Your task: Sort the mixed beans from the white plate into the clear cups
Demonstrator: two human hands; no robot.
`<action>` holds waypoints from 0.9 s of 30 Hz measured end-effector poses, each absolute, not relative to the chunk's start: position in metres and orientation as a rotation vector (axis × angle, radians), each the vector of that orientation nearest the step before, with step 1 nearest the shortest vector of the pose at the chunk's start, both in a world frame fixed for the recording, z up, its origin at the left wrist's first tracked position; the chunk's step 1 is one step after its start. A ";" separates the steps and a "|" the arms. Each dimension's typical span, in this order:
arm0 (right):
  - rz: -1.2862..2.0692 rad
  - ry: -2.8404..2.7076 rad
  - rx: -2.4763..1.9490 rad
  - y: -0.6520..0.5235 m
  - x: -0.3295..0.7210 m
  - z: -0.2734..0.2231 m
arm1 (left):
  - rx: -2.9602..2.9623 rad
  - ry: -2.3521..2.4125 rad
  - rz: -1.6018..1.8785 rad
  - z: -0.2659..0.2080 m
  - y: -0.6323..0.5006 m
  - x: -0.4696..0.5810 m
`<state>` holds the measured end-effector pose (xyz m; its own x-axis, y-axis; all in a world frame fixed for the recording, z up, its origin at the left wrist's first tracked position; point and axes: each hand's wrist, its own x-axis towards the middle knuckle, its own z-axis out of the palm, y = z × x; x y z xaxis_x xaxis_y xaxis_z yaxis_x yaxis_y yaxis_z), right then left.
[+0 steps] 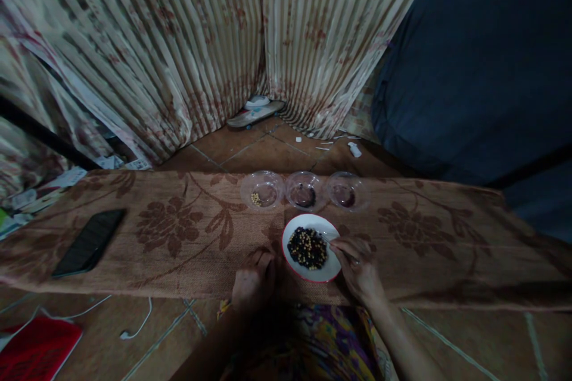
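A white bowl with a red rim [333, 265] stands on the cloth in front of me. It holds a mix of dark beans and pale yellow beans [307, 248]. At the bowl's right rim is my right hand [357, 262], its thumb and fingers pinched together over the inside edge; what they hold is too small and dim to make out. My left hand [254, 278] rests curled on the cloth, left of the bowl and apart from it. Behind the bowl stand three clear plastic cups: the left cup [268, 181] has a few yellow beans, the middle cup [304, 180] some black ones, the right cup [342, 181] dark reddish ones.
A brown flowered cloth [214, 262] covers the long, narrow table. A dark phone [89, 244] lies at its left. Beyond are a skateboard [257, 114] and striped curtains [201, 41]. A white cable [145, 318] and a red bag [38, 348] lie on the tiled floor.
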<state>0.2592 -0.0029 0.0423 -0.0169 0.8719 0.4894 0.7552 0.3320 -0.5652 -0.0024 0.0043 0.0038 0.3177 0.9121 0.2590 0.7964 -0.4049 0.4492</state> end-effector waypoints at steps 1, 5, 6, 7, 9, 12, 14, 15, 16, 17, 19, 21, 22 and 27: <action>0.187 -1.775 -1.447 -0.004 0.260 0.044 | 2.349 1.559 0.705 0.004 0.004 -0.002; 0.153 -1.643 -1.512 0.002 0.272 0.058 | 2.364 1.596 0.707 0.002 0.004 -0.002; 0.119 -1.600 -1.529 0.006 0.277 0.062 | 2.365 1.596 0.713 0.001 0.004 -0.002; 0.084 -1.558 -1.536 0.013 0.283 0.066 | 2.365 1.596 0.720 0.000 0.004 -0.002; 0.035 -1.480 -1.528 0.029 0.296 0.073 | 2.374 1.581 0.736 -0.003 0.005 -0.003; 0.107 -1.375 -1.552 0.053 0.310 0.077 | 2.393 1.591 0.772 -0.007 0.006 -0.004; 0.168 -1.333 -1.570 0.062 0.314 0.074 | 2.394 1.593 0.803 -0.008 0.007 -0.004; 0.179 -1.315 -1.567 0.064 0.313 0.072 | 2.391 1.592 0.811 -0.008 0.007 -0.004; 0.177 -1.304 -1.558 0.063 0.312 0.069 | 2.387 1.590 0.810 -0.008 0.008 -0.004; 0.166 -1.294 -1.545 0.060 0.310 0.066 | 2.383 1.590 0.801 -0.008 0.007 -0.004; 0.150 -1.271 -1.527 0.051 0.305 0.061 | 2.382 1.591 0.766 -0.007 0.007 -0.004; 0.163 -1.270 -1.538 0.038 0.299 0.057 | 2.386 1.599 0.727 -0.004 0.006 -0.004; 0.185 -1.268 -1.550 0.031 0.295 0.056 | 2.386 1.609 0.708 -0.003 0.005 -0.004; 0.391 -1.335 -1.550 0.002 0.276 0.055 | 2.406 1.620 0.689 0.004 0.004 -0.003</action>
<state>0.2764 0.0022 0.0550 0.3356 0.8744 0.3505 0.5466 0.1223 -0.8284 -0.0029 0.0038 0.0035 0.3070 0.9084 0.2839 0.8347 -0.4003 0.3782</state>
